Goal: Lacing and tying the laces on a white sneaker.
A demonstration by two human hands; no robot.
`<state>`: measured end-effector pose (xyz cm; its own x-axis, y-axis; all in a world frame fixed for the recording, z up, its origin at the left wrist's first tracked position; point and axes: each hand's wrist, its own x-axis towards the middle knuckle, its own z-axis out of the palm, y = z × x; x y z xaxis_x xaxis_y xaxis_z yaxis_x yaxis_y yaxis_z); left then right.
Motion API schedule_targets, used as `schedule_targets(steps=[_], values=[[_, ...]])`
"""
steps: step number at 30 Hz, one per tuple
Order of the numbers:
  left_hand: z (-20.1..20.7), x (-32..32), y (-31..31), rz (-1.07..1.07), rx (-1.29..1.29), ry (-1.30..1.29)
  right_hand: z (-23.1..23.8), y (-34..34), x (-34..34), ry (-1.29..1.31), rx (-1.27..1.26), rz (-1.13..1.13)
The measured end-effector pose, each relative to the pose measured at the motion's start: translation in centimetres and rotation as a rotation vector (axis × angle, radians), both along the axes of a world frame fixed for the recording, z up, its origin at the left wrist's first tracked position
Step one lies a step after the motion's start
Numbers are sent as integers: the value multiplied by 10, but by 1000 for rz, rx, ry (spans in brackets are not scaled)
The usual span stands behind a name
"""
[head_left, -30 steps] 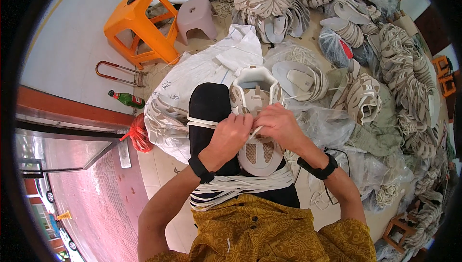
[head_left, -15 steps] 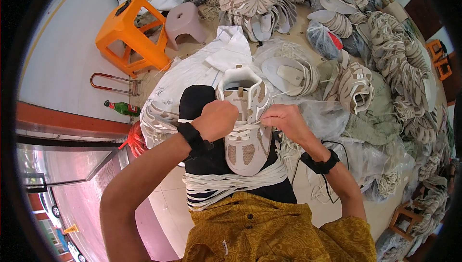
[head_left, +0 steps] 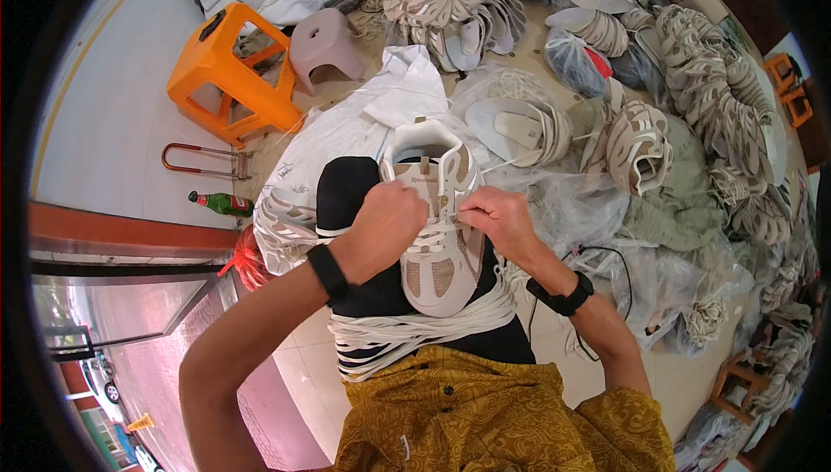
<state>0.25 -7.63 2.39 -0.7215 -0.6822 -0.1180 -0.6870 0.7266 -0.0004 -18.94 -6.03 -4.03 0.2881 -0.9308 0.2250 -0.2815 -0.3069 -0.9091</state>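
A beige and white sneaker (head_left: 443,286) rests on my black-covered lap, its toe toward me and its opening away. White laces (head_left: 430,236) cross its front. My left hand (head_left: 387,228) is closed in a fist at the shoe's left side; its fingertips, and anything in them, are hidden. Over the right row of eyelets my right hand (head_left: 500,223) pinches a white shoelace (head_left: 459,213) between thumb and forefinger. A bundle of loose white laces (head_left: 407,333) lies across my lap just below the toe.
Stacked shoe uppers (head_left: 705,82) cover the floor to the right and at the far side. An orange stool (head_left: 251,61) and a small mauve stool (head_left: 325,43) stand far left. Near them lie a green bottle (head_left: 227,203) and a white sack (head_left: 346,130).
My right hand has moved left, from the shoe's right edge in over the eyelets. The left hand stays closed at the left side. The whole view has shifted slightly.
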Motion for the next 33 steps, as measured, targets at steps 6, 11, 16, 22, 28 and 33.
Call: schedule_targets(steps=[6,11,16,22,28,33], values=[[-13,-13,6,232,33,296,-7,-2,4,47,-188,-53],[-25,-21,0,404,262,521,-8,-5,9,336,-631,-88],[-29,-23,-3,474,349,566,-9,-9,15,351,-744,-102],[-28,-20,-16,373,489,496,-10,-10,11,335,-573,-39],[-27,-22,-29,234,508,309,10,-20,-4,167,-70,99],[-13,-3,-11,251,360,333,17,-25,1,180,-26,211]])
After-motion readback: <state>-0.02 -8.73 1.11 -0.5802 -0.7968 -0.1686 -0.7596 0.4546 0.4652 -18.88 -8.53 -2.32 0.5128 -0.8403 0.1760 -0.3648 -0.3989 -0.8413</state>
